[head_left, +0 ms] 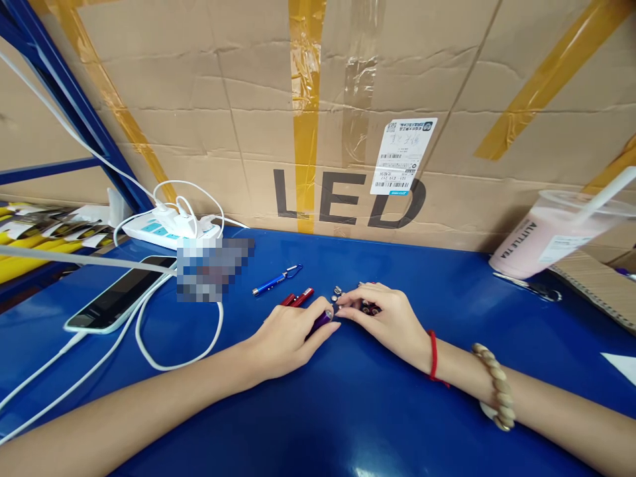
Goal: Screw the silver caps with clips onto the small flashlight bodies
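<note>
My left hand rests on the blue table with its fingers closed round a small purple pen-shaped torch. My right hand lies just to its right, fingertips pinched at the purple torch's tip, its fingers over some small dark parts. Two red torches lie just behind my left hand. A few small silver button cells sit between the hands' far side. A blue torch with a clip lies further back to the left.
A big cardboard box marked LED walls the table's back. A white power strip with plugs and white cables sits at back left, a phone beside it. A pink drink cup leans at the right.
</note>
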### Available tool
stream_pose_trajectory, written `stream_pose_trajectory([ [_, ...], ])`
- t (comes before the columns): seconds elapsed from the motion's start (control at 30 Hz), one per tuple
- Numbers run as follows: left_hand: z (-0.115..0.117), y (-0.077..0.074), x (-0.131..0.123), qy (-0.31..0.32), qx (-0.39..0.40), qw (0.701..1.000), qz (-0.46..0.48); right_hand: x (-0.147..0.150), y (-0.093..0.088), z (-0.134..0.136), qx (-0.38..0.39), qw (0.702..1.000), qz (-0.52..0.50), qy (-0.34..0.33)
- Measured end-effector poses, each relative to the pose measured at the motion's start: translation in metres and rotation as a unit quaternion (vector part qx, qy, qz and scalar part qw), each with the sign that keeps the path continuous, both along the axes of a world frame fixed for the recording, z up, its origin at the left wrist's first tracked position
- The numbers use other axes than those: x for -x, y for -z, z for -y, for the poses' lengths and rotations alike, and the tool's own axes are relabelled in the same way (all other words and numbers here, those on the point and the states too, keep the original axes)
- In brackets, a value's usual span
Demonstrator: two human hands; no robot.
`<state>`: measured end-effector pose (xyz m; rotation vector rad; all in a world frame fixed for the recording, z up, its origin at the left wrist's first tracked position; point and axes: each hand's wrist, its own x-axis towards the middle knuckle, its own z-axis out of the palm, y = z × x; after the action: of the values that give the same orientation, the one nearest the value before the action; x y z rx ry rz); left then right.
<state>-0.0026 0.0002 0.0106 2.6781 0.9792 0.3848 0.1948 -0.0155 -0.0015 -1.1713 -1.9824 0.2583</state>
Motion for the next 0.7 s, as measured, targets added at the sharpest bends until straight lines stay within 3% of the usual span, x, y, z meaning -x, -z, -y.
stream_pose_trajectory([
  [0.23,-0.001,0.0,-0.002,0.023,0.014,0.999,-0.025,0.007,-0.007,0.008,0.007,0.991,-0.136,-0.001],
  [0.43,-0.001,0.0,-0.005,0.016,0.008,0.999,-0.041,0.01,-0.007,0.009,-0.001,0.988,-0.142,-0.066],
  [0.7,-0.002,0.0,-0.004,-0.004,0.018,0.999,-0.045,0.011,-0.008,0.009,0.005,0.989,-0.122,-0.085],
])
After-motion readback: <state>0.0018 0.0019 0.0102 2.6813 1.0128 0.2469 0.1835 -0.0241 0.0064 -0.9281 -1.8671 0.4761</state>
